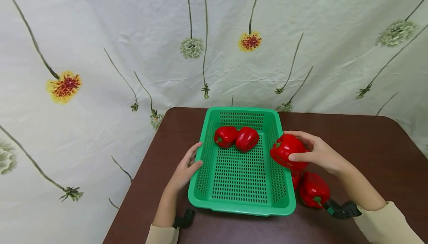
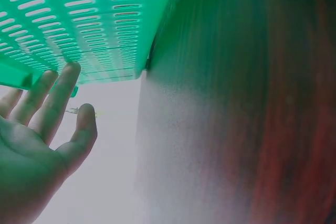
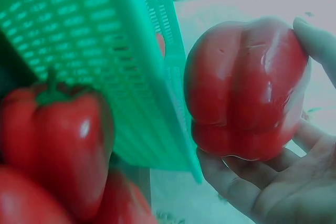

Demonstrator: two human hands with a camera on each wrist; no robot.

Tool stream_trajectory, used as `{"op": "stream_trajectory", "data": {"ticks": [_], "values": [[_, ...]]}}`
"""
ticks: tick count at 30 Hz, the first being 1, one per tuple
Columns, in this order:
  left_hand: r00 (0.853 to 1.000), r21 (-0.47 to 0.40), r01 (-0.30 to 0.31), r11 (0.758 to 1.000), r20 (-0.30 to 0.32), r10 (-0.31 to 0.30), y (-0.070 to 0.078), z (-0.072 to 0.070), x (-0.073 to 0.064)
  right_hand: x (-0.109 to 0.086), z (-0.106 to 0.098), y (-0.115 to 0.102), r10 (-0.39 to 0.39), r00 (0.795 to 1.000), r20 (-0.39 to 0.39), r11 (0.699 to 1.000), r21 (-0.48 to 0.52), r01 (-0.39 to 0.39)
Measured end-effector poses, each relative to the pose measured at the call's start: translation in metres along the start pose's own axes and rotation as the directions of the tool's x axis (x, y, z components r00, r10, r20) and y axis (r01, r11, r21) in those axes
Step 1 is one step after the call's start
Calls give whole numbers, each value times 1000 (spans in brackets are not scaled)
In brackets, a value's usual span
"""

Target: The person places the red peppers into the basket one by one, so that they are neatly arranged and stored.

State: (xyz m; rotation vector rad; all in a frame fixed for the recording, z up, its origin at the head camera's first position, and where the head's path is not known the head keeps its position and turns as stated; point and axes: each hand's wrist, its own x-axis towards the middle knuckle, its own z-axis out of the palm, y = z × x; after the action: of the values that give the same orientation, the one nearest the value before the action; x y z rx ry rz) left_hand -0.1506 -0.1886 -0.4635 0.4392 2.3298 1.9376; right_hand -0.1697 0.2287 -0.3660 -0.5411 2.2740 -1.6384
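My right hand (image 1: 322, 155) grips a red bell pepper (image 1: 288, 150) over the right rim of a green plastic basket (image 1: 241, 207). In the right wrist view, fingers and thumb wrap the sides of this pepper (image 3: 244, 90), beside the basket wall. Inside the basket, towards its far end, two red bell peppers (image 1: 247, 139) lie side by side. My left hand (image 1: 182, 172) is at the left side of the basket, its fingers extended along the rim. From the left wrist view, the left fingertips (image 2: 69, 72) overlap the slotted basket wall, thumb held apart.
More red bell peppers (image 1: 314, 190) sit on the dark brown table (image 1: 364, 143) just right of the basket, partly under my right forearm. Behind the table hangs a pale cloth (image 1: 150, 21) with a flower print.
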Motion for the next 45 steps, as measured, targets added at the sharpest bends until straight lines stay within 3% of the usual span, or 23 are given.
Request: {"op": "stream_trajectory", "data": {"ticks": [13, 31, 45], "values": [[1000, -2, 11, 1000, 9, -11, 1, 1, 3, 38, 25, -16, -36, 994, 105, 999, 5, 35], [1000, -14, 9, 1000, 3, -9, -3, -2, 0, 82, 66, -34, 22, 977, 211, 999, 42, -32], [1000, -1, 5, 1000, -5, -5, 0, -1, -1, 114, 92, -34, 71, 973, 218, 994, 62, -87]]}}
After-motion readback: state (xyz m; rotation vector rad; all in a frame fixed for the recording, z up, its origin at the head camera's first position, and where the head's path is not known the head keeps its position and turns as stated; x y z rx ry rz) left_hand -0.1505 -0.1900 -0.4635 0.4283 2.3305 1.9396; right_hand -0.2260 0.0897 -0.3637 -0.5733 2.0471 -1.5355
